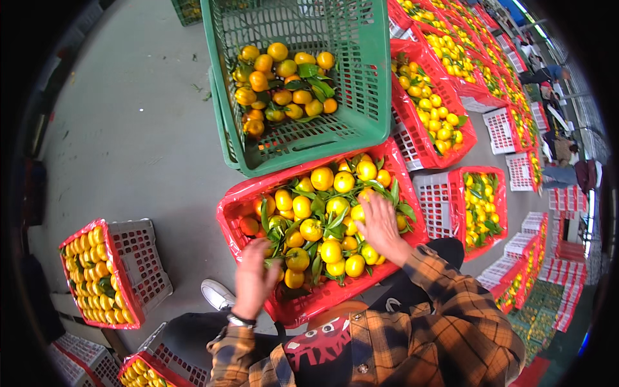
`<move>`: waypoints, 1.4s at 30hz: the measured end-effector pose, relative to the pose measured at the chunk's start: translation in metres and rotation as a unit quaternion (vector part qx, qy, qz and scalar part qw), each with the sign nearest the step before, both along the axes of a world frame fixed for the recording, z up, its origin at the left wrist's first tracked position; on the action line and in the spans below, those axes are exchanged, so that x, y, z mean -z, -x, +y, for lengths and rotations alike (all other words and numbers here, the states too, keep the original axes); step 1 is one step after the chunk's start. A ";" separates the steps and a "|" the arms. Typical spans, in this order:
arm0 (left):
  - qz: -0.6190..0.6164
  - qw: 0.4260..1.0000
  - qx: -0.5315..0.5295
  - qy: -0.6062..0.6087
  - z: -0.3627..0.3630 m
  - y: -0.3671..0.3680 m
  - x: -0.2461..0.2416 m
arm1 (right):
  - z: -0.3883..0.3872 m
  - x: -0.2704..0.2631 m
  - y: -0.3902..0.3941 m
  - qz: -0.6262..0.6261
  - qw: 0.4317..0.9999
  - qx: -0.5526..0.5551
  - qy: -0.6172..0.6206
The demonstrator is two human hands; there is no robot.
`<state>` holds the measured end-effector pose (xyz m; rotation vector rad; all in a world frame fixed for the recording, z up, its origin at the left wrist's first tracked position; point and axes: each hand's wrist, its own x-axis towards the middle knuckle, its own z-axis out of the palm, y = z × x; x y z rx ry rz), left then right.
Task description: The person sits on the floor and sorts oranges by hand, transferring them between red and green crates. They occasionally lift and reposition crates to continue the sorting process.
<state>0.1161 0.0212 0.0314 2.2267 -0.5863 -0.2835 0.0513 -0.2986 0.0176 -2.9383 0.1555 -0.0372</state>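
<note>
A crate lined with red plastic film point(309, 302) stands in front of me, filled with yellow-orange mandarins point(311, 230) that carry green leaves. My left hand point(256, 275) is over the crate's near left part, beside the fruit, fingers apart; whether it touches a mandarin I cannot tell. On the right side of the same crate, my right hand point(381, 225) lies on the mandarins with its fingers spread and its fingertips by one fruit. Directly beyond, a green plastic basket point(309, 157) is tilted towards me and holds loose mandarins with leaves point(283, 96).
Another red-lined crate point(140, 271) of mandarins in rows stands on the grey floor point(130, 159) at the left. To the right are a red-lined crate point(500, 208), a larger one point(466, 150) and stacks of more. Several people are at the far right.
</note>
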 end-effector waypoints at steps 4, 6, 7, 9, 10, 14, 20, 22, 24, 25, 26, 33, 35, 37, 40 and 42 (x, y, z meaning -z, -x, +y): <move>-0.038 0.963 0.209 -0.164 -0.086 0.036 0.028 | 0.021 0.077 0.010 -0.012 0.995 0.095 -0.020; -0.063 0.967 0.205 -0.136 -0.099 0.055 0.054 | 0.056 0.086 0.017 -0.031 0.993 0.089 -0.066; -0.076 0.971 0.192 -0.121 -0.103 0.053 0.065 | 0.061 0.085 0.017 -0.058 0.993 0.086 -0.049; -0.097 0.980 0.135 -0.114 -0.088 0.065 0.084 | 0.068 0.070 0.024 -0.060 0.982 0.094 -0.152; -0.087 0.980 0.137 -0.115 -0.087 0.056 0.077 | 0.063 0.060 0.022 -0.053 0.971 0.101 -0.210; -0.171 0.975 0.049 -0.135 -0.060 0.075 0.061 | 0.060 0.009 0.014 0.001 0.922 -0.088 -0.378; -0.060 0.913 0.020 -0.403 -0.071 0.045 0.002 | -0.101 -0.011 -0.046 -0.169 0.879 -0.012 -0.447; -0.076 0.954 0.104 -0.270 -0.123 0.011 -0.032 | -0.202 -0.027 -0.060 -0.244 0.918 0.072 -0.304; -0.147 0.960 0.202 -0.128 -0.208 -0.017 -0.053 | -0.306 -0.010 -0.064 -0.243 0.934 0.160 -0.207; -0.155 0.954 0.243 -0.085 -0.259 -0.028 -0.058 | -0.351 -0.003 -0.057 -0.238 0.946 0.189 -0.110; -0.134 0.950 0.278 -0.046 -0.315 -0.040 -0.058 | -0.392 0.004 -0.046 -0.169 0.955 0.240 -0.040; -0.143 0.952 0.266 -0.043 -0.583 -0.152 0.057 | -0.478 0.060 -0.099 0.104 0.970 0.215 -0.050; -0.215 0.916 0.304 -0.150 -0.633 -0.164 0.069 | -0.490 0.090 -0.101 0.097 0.974 0.206 0.013; -0.126 0.894 0.310 -0.299 -0.689 -0.151 0.071 | -0.504 0.118 -0.088 0.109 0.962 0.231 0.097; -0.004 0.885 0.258 -0.387 -0.676 -0.202 0.110 | -0.468 0.107 -0.122 0.068 0.974 0.184 0.116; -0.007 0.892 0.241 -0.383 -0.705 -0.185 0.108 | -0.484 0.112 -0.114 0.044 0.969 0.196 0.143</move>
